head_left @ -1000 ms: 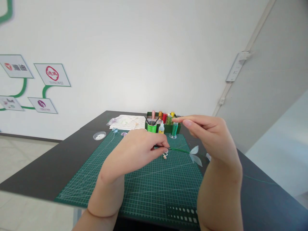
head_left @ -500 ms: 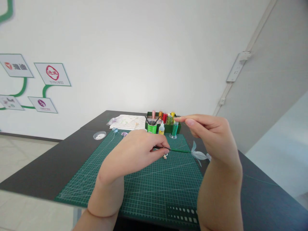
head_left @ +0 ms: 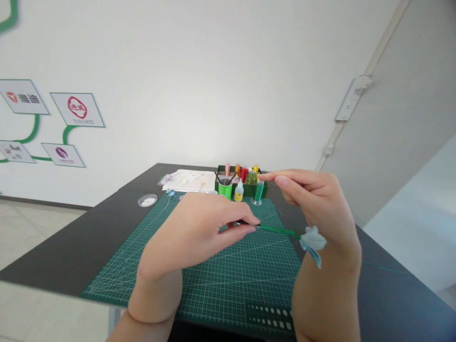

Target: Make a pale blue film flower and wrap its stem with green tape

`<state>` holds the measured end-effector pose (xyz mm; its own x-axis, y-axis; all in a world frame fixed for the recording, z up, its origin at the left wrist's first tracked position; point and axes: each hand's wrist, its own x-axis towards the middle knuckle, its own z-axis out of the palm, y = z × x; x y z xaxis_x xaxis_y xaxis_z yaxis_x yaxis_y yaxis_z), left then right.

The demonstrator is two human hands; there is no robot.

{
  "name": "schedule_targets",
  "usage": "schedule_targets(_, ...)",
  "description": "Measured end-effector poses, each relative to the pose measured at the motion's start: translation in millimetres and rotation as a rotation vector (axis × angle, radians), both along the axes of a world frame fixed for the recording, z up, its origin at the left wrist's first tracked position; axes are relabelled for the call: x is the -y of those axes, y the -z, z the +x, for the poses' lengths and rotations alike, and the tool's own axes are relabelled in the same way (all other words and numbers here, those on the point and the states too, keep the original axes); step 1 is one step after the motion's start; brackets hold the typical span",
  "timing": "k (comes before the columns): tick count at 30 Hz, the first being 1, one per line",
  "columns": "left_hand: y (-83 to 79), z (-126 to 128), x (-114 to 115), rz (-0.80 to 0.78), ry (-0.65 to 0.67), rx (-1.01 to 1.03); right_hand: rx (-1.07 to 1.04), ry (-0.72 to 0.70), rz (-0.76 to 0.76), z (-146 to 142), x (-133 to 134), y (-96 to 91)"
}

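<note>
My left hand (head_left: pixel 199 232) reaches over the mat, its thumb and fingers pinched on the dark end of a flower stem. The green-wrapped part of the stem (head_left: pixel 280 230) points right, ending in a pale blue artificial flower (head_left: pixel 312 242) in front of my right wrist. My right hand (head_left: pixel 313 197) is raised at the right, thumb pressed to the bent fingers and index finger stretched left. Anything it pinches is too small to make out. Behind its fingertip stands a spool of teal thread (head_left: pixel 259 190).
Under my hands lies a green cutting mat (head_left: pixel 228 280) on a black table (head_left: pixel 64 256). Beyond are a green tin (head_left: pixel 225 190), a glue bottle (head_left: pixel 239 191), a box (head_left: pixel 245 190) of thread spools, white paper (head_left: pixel 190 179) and a small clear dish (head_left: pixel 147 201). A thin thread (head_left: pixel 386 269) trails right.
The flower has swung right and down, turning about its stem, and now overlaps my right wrist. My left fingers have shifted slightly right. My right hand has hardly moved.
</note>
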<state>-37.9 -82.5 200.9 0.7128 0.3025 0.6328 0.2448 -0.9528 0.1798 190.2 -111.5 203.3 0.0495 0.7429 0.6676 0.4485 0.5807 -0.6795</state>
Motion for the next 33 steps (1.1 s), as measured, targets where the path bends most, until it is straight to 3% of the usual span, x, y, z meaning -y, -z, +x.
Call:
schedule_targets(9, -1.5, 0, 7, 0.227, 0.096, 0.140, 0.028, -0.023, -0.019, 5, -1, 2.1)
schedule_targets(13, -1.5, 2, 8, 0.288, 0.111, 0.299, 0.045, -0.040, -0.031, 5, 0, 1.2)
schedule_targets(18, 2.2, 9, 0, 0.376, -0.067, 0.601, 0.065, -0.127, 0.009, 4, 2, 1.4)
schedule_targets(22, 5.8, 20, -15, 0.182, -0.146, 0.737, 0.130, -0.194, 0.019, 4, 5, 0.3)
schedule_targets(26, 7.6, 32, -28, -0.037, -0.104, 0.773, 0.141, -0.223, 0.022, 5, 3, -0.9)
schedule_targets(33, 7.3, 36, -33, -0.174, -0.064, 0.825, 0.067, -0.131, 0.010, 8, 4, 2.1)
